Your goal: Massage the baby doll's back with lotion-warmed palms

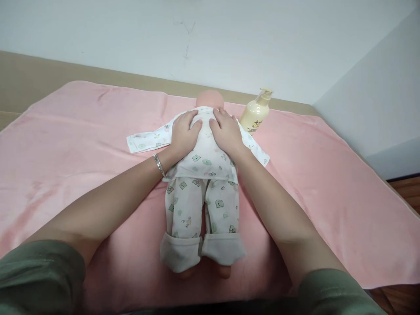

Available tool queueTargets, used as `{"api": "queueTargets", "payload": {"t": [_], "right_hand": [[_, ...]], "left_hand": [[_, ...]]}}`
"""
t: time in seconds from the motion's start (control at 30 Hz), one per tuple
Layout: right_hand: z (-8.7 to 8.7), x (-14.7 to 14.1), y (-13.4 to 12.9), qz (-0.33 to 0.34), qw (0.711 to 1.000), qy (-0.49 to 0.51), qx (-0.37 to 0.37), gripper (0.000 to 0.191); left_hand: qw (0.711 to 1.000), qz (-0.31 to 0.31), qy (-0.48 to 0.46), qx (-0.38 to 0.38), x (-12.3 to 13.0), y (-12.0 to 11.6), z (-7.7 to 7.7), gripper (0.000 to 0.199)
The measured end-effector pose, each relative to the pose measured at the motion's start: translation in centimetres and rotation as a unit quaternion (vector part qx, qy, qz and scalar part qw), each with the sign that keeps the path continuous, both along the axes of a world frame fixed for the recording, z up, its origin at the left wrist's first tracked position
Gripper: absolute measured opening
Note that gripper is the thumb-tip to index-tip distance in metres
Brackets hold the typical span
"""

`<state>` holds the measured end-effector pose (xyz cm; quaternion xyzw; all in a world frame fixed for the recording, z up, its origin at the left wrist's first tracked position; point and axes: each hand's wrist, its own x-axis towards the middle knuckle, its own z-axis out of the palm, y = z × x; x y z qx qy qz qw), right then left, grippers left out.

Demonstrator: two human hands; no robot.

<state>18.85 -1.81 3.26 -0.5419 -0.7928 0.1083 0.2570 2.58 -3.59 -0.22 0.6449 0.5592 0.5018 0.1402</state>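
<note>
A baby doll (210,99) lies stretched out with its bald head away from me; no face shows. It wears a white printed top (206,162) and matching trousers (187,205) with turned-up cuffs. On the left side of the doll's upper body rests my left hand (184,133), flat, with the thumb pointing inward. My right hand (227,131) lies the same way on the right side, fingers toward the doll's shoulder. Both hands touch the top's cloth and grasp nothing. The sleeves spread out to either side, and the tips of the feet peek from the cuffs.
Under the doll a pink blanket (108,127) covers the surface. A cream pump bottle (256,114) stands by the right sleeve, close to my right hand. Behind runs a beige edge (131,76) against a white wall (131,35). Brown wooden flooring (403,297) shows at lower right.
</note>
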Motion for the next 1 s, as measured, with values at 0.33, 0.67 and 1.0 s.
{"api": "queueTargets", "payload": {"t": [0.33, 0.67, 1.0], "right_hand": [[0.6, -5.1, -6.2, 0.051, 0.995, -0.08, 0.035, 0.058], [1.8, -3.3, -4.6, -0.074, 0.992, -0.099, -0.027, 0.068], [1.9, -3.7, -5.9, 0.089, 0.978, -0.186, 0.026, 0.061]], "left_hand": [[0.999, -0.026, -0.025, -0.022, -0.9, 0.1, -0.5, 0.043], [0.999, 0.002, -0.043, -0.005, 0.0, -0.4, 0.1, 0.044], [0.998, -0.009, -0.064, -0.008, -0.4, -0.1, -0.2, 0.044]]}}
